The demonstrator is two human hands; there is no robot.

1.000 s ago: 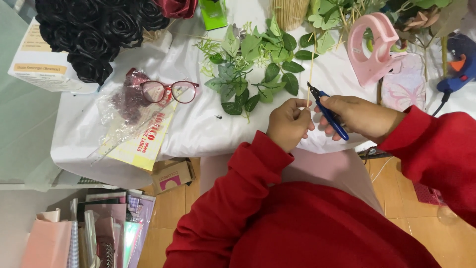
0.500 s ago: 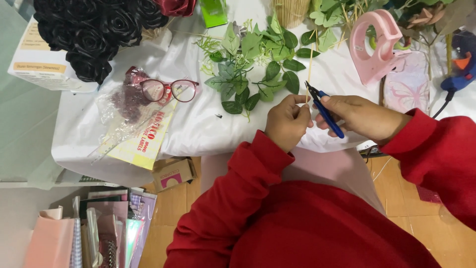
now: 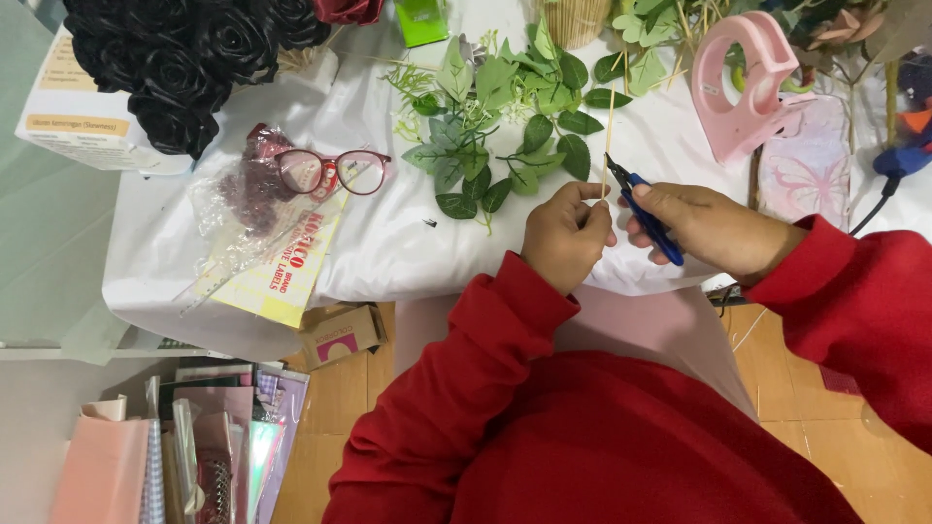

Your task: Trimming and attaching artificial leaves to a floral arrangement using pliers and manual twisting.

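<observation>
My left hand [image 3: 566,233] pinches the lower end of a thin wooden stick [image 3: 609,136] that stands upright over the white-covered table [image 3: 388,243]. My right hand [image 3: 714,228] grips blue-handled cutters [image 3: 646,215], whose dark jaws sit against the stick just above my left fingers. Both sleeves are red. A spray of artificial green leaves [image 3: 505,116] lies just behind the stick.
Black artificial roses [image 3: 184,53] lie at the back left on a white box [image 3: 73,116]. Pink-framed glasses [image 3: 330,170] rest on a plastic bag [image 3: 243,194]. A pink tape dispenser [image 3: 748,82] and a blue glue gun [image 3: 908,146] are at the right. Paper rolls [image 3: 175,446] stand on the floor.
Both hands have stayed nearly in place. The stick and cutters have shifted only slightly, with the jaws still at the stick.
</observation>
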